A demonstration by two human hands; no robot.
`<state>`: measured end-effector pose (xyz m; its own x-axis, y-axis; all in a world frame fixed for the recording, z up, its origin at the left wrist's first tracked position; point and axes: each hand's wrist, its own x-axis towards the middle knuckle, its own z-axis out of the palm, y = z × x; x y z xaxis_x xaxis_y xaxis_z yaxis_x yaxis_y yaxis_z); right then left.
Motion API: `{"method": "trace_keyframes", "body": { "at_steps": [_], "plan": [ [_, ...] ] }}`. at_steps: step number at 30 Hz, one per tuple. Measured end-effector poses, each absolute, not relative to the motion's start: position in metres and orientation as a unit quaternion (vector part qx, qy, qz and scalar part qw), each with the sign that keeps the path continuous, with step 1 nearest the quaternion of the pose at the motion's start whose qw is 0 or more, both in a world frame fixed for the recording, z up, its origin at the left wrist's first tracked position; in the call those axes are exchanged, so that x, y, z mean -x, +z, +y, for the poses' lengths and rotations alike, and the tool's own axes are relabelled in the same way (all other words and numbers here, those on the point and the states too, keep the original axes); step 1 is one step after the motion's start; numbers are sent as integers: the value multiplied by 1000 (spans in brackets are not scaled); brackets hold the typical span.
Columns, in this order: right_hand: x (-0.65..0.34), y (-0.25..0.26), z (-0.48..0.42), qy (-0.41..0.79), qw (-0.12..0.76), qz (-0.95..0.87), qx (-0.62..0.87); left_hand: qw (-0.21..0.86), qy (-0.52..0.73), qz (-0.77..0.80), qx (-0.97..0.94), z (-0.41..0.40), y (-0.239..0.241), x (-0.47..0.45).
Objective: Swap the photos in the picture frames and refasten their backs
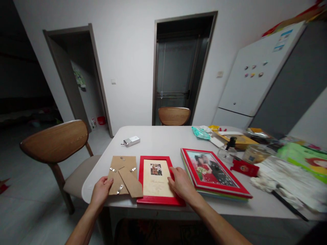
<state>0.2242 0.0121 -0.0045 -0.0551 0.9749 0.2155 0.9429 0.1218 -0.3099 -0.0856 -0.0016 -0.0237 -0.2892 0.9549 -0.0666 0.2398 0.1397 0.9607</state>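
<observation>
A brown frame backing board [114, 183] with metal clips and a folding stand leg lies at the table's near edge. My left hand [101, 188] is closed at its left edge, the fingertips partly hidden. Beside it lies a red picture frame [160, 200], face up, holding a cream sheet [153, 185] with a small photo [156, 169]. The board's stand leg reaches the frame's lower left corner. My right hand [182, 182] is closed on the frame's right side, thumb over the sheet.
On the right, a red-framed portrait [216, 170] tops a stack of frames. Beyond it are a clear glass cup [257, 154], a red packet [244, 167], white tissue and a black pen-like tool [288, 204]. A small silver device [131, 141] lies far left. Wooden chairs [55, 141] stand around the white table [160, 139].
</observation>
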Motion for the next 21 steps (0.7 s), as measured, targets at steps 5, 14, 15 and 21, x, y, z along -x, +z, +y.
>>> {"method": "trace_keyframes", "body": {
  "at_steps": [5,14,15,21],
  "plan": [
    [-222,-12,17,44,135,-704,696,286,407,710,-499,4,-20,97],
    [-220,3,21,316,351,-574,669,105,342,647,-673,-18,-13,35],
    [-218,8,19,389,390,-538,638,139,351,608,-698,-22,-11,16],
    [-211,34,7,553,500,-409,526,182,372,459,-786,-30,11,-69]
  ]
}}
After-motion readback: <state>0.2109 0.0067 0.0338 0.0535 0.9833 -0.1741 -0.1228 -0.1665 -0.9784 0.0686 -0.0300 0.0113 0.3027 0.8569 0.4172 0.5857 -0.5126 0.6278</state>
